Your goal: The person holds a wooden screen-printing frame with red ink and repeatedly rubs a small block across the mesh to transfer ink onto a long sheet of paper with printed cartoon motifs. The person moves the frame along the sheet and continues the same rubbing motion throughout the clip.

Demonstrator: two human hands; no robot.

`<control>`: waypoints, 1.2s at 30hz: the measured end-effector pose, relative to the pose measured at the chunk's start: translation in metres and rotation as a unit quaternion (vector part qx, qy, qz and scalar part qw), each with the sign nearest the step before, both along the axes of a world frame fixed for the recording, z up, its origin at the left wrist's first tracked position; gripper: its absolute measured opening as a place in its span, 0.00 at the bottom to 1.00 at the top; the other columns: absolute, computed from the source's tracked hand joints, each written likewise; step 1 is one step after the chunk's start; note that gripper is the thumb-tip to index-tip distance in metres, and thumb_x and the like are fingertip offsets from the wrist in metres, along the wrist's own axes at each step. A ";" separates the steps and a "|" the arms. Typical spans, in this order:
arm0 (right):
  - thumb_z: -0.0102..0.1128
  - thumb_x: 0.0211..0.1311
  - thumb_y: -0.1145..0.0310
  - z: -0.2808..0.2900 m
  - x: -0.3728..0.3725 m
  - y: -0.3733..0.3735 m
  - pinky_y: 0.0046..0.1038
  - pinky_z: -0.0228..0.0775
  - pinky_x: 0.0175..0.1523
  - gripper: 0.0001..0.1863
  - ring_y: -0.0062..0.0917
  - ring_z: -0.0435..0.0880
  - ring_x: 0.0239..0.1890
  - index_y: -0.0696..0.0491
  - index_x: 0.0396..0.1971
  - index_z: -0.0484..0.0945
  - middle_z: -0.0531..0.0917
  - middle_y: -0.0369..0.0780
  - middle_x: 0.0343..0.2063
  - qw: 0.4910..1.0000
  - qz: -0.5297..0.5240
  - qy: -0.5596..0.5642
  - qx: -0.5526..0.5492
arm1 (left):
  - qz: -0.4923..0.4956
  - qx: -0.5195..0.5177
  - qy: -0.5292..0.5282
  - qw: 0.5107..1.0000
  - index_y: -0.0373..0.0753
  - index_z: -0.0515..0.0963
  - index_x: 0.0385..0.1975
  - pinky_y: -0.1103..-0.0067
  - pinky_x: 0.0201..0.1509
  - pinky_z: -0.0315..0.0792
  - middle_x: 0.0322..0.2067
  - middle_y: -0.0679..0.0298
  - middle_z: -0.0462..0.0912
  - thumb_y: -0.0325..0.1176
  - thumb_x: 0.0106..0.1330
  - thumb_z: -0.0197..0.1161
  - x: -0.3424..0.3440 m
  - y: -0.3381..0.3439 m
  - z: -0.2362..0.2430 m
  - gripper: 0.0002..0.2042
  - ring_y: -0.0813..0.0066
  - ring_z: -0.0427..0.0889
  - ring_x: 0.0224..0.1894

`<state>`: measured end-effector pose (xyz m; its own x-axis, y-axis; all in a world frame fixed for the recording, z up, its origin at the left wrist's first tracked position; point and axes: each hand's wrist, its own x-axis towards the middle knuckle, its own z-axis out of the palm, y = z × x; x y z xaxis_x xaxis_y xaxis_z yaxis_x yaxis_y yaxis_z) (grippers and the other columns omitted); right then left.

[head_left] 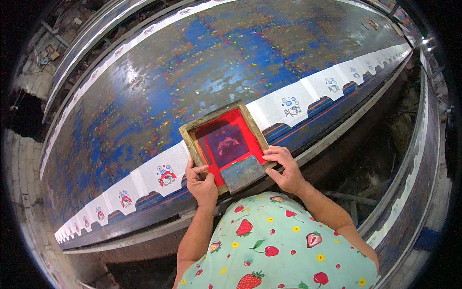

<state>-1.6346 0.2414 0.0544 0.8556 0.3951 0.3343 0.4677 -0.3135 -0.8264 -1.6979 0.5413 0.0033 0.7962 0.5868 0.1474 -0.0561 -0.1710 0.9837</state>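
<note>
My left hand (202, 187) is closed on the left side of a wooden screen-printing frame (255, 126), its thumb and fingers near the lower corner. On the frame's right side my right hand (287, 169) grips the lower edge. Red ink lies around a purple mesh window (228, 144) that bears a small pale arch-shaped pattern. Across the near end of the frame lies a flat grey blade, perhaps a squeegee (243, 174). Beneath the frame runs a row of white scalloped fabric pieces. A piece at left (150, 179) shows a red arch in its cartoon print; one at right (274, 107) shows none.
The long table (120, 120) is blotched blue and dark, speckled with ink. Along its far edge runs another white strip (147, 31) with prints. A ledge (332, 137) borders the near side. To the right stands another table (409, 212) with a white strip.
</note>
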 end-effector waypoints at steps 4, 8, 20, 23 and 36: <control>0.78 0.64 0.74 -0.001 0.011 -0.018 0.48 0.69 0.79 0.23 0.47 0.80 0.72 0.53 0.59 0.87 0.86 0.46 0.64 0.999 0.030 0.014 0.008 | 0.011 -0.081 0.034 0.996 0.35 0.84 0.41 0.76 0.67 0.74 0.82 0.39 0.70 0.12 0.59 0.64 0.002 -0.007 -0.003 0.13 0.65 0.81 0.71; 0.78 0.63 0.74 -0.003 0.015 -0.023 0.49 0.69 0.80 0.22 0.47 0.79 0.72 0.54 0.58 0.88 0.85 0.46 0.65 0.999 0.045 0.009 0.021 | 0.024 -0.056 0.036 0.997 0.36 0.84 0.40 0.82 0.52 0.76 0.82 0.42 0.71 0.11 0.58 0.65 0.002 -0.007 0.000 0.14 0.78 0.85 0.55; 0.79 0.62 0.74 0.005 0.018 -0.021 0.50 0.73 0.76 0.24 0.48 0.81 0.71 0.53 0.58 0.87 0.85 0.46 0.63 0.999 0.031 -0.035 0.000 | 0.027 -0.057 0.045 0.997 0.36 0.84 0.38 0.84 0.44 0.73 0.82 0.44 0.72 0.11 0.58 0.66 0.004 -0.013 0.002 0.12 0.87 0.79 0.40; 0.80 0.60 0.72 0.015 0.018 -0.014 0.51 0.75 0.73 0.23 0.48 0.83 0.69 0.52 0.57 0.87 0.85 0.46 0.61 0.990 0.061 -0.117 -0.046 | 0.026 -0.058 0.051 0.997 0.36 0.84 0.38 0.83 0.49 0.75 0.82 0.42 0.72 0.12 0.59 0.66 0.002 -0.012 0.000 0.11 0.82 0.84 0.47; 0.65 0.68 0.66 0.038 0.029 0.036 0.42 0.80 0.63 0.17 0.40 0.87 0.58 0.55 0.53 0.89 0.87 0.43 0.53 0.905 0.232 -0.212 -0.287 | 0.016 -0.059 0.064 0.996 0.35 0.83 0.36 0.74 0.65 0.77 0.80 0.40 0.73 0.14 0.58 0.66 0.003 -0.012 -0.004 0.09 0.62 0.81 0.73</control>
